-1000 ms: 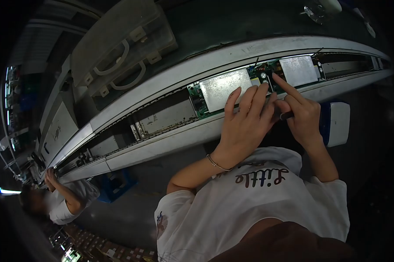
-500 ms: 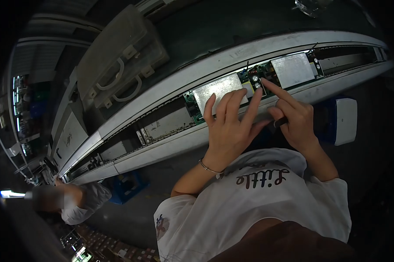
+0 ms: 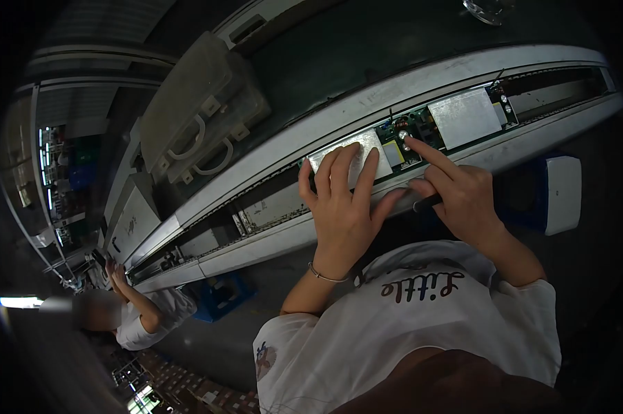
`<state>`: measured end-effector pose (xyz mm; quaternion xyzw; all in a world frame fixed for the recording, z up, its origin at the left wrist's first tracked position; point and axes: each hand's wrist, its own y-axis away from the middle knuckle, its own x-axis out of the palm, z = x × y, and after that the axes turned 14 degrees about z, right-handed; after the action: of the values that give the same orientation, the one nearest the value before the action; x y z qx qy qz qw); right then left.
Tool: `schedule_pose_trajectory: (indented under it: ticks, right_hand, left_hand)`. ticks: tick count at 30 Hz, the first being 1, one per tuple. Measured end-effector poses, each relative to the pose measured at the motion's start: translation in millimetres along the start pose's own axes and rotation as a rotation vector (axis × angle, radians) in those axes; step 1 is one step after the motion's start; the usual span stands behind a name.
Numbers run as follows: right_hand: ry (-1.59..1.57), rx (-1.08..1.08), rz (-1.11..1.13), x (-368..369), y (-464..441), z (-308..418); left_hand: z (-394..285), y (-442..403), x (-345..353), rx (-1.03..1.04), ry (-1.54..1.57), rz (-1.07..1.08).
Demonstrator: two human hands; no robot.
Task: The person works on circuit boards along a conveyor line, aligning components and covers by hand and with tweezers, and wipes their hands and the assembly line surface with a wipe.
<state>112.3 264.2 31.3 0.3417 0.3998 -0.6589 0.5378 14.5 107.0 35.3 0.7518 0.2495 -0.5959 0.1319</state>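
My left hand (image 3: 342, 207) lies with spread fingers over the silver metal plate (image 3: 384, 157) of a green circuit board, its fingertips on the plate. The index finger of my right hand (image 3: 463, 196) stretches out to the round silver-topped capacitors (image 3: 403, 136) at that board's right end. My other right fingers are curled round a dark, slim, pen-like thing (image 3: 429, 203), mostly hidden. To the right, a second circuit board with a silver plate (image 3: 465, 119) sits in the same rail track.
A pale conveyor rail (image 3: 311, 217) runs along my front. Beyond it stands a translucent plastic case (image 3: 194, 103) with handles on a dark green surface (image 3: 366, 55). At the far left another person (image 3: 152, 317) works by the line. A blue and white bin (image 3: 562, 193) is at right.
My left hand has slid left across the plate, away from the capacitors. My right index finger has shifted slightly left, onto the capacitors. The camera view has turned a little.
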Motion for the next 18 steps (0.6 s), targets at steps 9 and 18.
schedule_pose_trajectory:
  ticks: [9, 18]
  right_hand:
    - [-0.086, -0.022, 0.015, -2, -1, -4]
    - [-0.839, -0.023, -0.424, -67, 55, -89]
  left_hand:
    - [1, -2, 0, 0.049, 0.067, 0.025]
    - [9, 25, 12, -0.076, 0.102, -0.24]
